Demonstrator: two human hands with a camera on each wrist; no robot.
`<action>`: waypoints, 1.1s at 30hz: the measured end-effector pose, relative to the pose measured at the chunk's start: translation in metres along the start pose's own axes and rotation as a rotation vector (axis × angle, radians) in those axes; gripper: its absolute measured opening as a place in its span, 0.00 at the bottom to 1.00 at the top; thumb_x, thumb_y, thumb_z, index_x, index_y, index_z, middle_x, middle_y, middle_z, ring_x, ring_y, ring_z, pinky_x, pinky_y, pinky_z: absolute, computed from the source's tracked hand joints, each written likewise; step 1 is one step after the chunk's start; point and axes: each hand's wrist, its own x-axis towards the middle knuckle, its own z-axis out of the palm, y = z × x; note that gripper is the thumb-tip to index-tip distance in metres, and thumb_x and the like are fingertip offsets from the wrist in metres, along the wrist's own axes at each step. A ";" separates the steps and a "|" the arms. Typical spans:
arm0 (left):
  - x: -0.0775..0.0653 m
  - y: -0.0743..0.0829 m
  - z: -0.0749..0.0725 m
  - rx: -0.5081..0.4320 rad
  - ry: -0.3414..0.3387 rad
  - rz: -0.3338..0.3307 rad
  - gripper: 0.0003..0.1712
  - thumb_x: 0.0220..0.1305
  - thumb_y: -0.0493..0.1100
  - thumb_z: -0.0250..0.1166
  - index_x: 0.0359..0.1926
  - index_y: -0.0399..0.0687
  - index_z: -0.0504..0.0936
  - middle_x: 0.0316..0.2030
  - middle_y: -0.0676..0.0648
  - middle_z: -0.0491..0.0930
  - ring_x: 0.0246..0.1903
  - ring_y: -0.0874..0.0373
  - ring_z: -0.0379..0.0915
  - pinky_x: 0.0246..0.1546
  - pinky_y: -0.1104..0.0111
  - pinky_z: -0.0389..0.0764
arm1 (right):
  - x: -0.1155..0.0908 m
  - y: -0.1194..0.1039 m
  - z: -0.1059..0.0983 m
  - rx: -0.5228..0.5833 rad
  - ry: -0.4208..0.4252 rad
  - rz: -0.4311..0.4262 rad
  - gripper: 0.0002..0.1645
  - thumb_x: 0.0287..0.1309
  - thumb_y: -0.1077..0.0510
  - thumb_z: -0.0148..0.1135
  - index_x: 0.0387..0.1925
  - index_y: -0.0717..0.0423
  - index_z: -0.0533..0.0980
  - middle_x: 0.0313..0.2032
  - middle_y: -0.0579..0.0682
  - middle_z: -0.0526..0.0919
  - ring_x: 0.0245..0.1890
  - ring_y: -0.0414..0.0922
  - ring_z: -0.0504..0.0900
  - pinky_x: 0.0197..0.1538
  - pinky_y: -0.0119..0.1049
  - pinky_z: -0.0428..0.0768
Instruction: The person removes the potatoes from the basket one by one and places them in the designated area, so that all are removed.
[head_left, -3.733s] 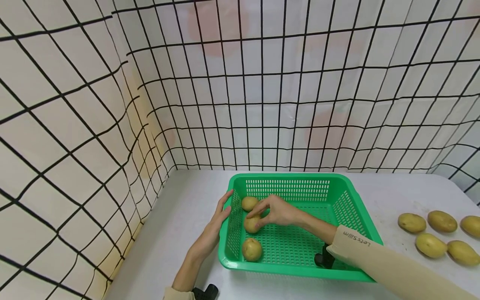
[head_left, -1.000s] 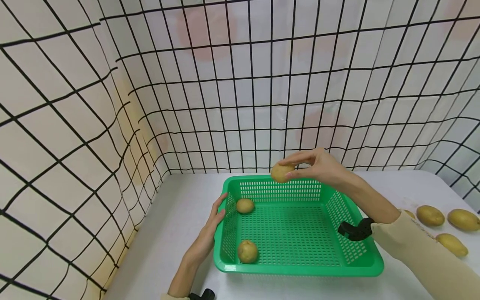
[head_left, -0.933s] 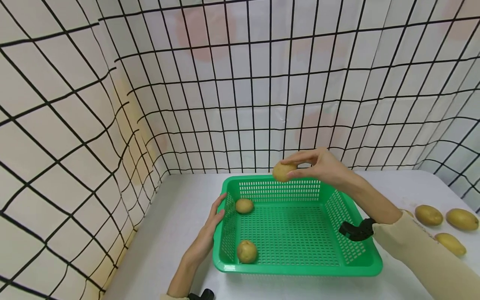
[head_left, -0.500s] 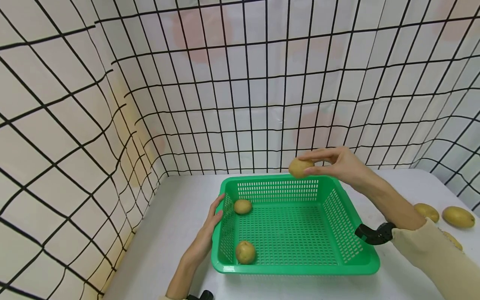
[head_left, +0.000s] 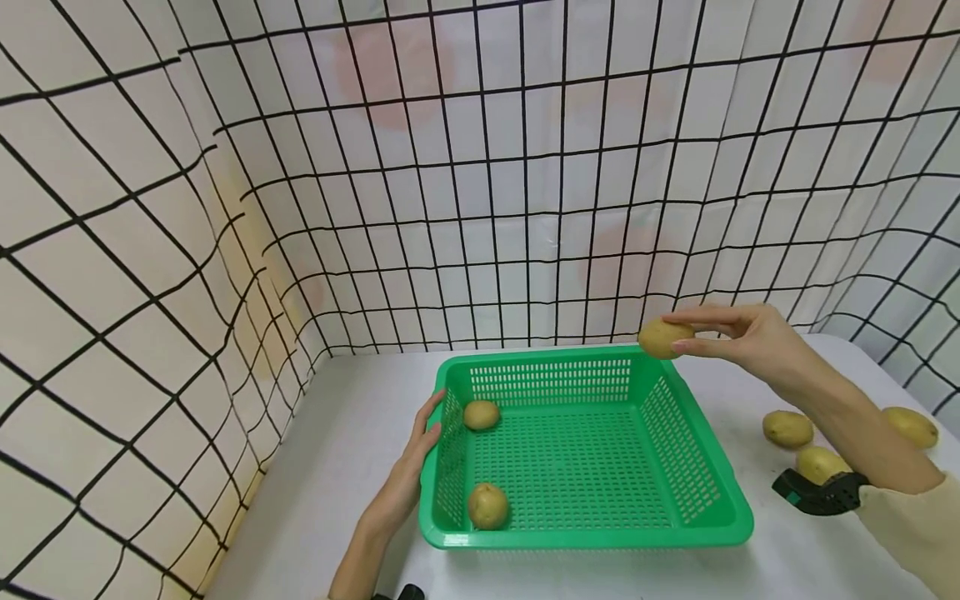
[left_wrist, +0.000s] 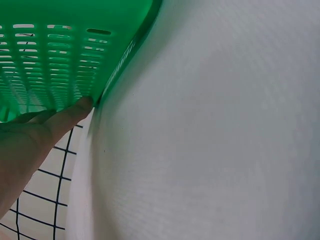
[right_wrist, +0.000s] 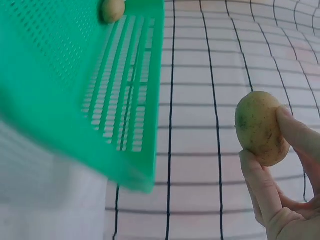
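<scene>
My right hand (head_left: pixel 757 337) pinches a potato (head_left: pixel 663 339) between thumb and fingers, held up over the back right corner of the green plastic basket (head_left: pixel 585 539). In the right wrist view the same potato (right_wrist: pixel 260 128) has brown specks and stands apart from the basket rim. My left hand (head_left: pixel 405 467) rests along the basket's left side with fairly straight fingers. Its thumb (left_wrist: pixel 75 111) lies against the slotted outer wall in the left wrist view. Inside the basket, along its left side, lie a rear potato (head_left: pixel 482 415) and a front potato (head_left: pixel 488 506).
Right of the basket, several potatoes, such as one (head_left: pixel 787 429) and another (head_left: pixel 910 427), lie on the white table (head_left: pixel 345 433); my right forearm partly covers this group. Black wire grid panels (head_left: pixel 487 183) rise behind the table and at its left, with pale sheeting behind.
The right hand has taken a potato from between the other two in the basket, raised it, and carried it rightward to the back right corner. The left hand keeps its place on the basket.
</scene>
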 end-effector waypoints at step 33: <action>-0.002 0.001 0.002 -0.015 0.017 -0.011 0.29 0.84 0.60 0.36 0.79 0.82 0.43 0.82 0.50 0.43 0.77 0.38 0.48 0.70 0.43 0.62 | -0.106 0.150 -0.073 -0.016 0.173 0.300 0.40 0.66 0.40 0.68 0.75 0.44 0.69 0.40 0.03 0.71 0.53 0.15 0.62 0.70 0.81 0.37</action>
